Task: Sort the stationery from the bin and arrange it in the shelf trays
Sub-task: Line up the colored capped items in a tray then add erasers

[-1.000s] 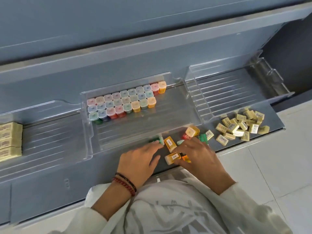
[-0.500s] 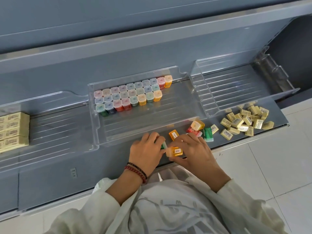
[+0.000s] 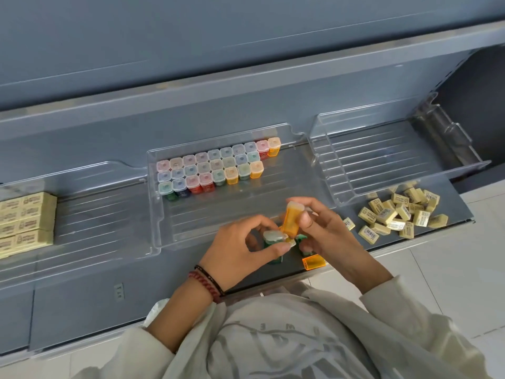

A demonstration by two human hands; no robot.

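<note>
My left hand [image 3: 240, 248] pinches a green sharpener box [image 3: 273, 240] between thumb and fingers, just above the shelf's front edge. My right hand [image 3: 325, 231] grips an orange sharpener box [image 3: 291, 221], held upright beside the green one. Another orange box [image 3: 314, 261] lies on the shelf under my right hand, and a green box [image 3: 303, 242] is partly hidden between my hands. The clear middle tray [image 3: 235, 214] holds three rows of coloured sharpener boxes [image 3: 218, 168] at its back.
A clear left tray [image 3: 95, 214] holds stacked yellow erasers [image 3: 26, 222]. The clear right tray [image 3: 388, 160] has nothing in it. Several loose yellow erasers [image 3: 399, 212] are piled on the grey shelf [image 3: 459, 212] in front of it. White floor tiles lie at the right.
Both hands have lifted from the shelf. My right hand raised an orange box upright and my left hand picked up a green box; the camera view moved closer.
</note>
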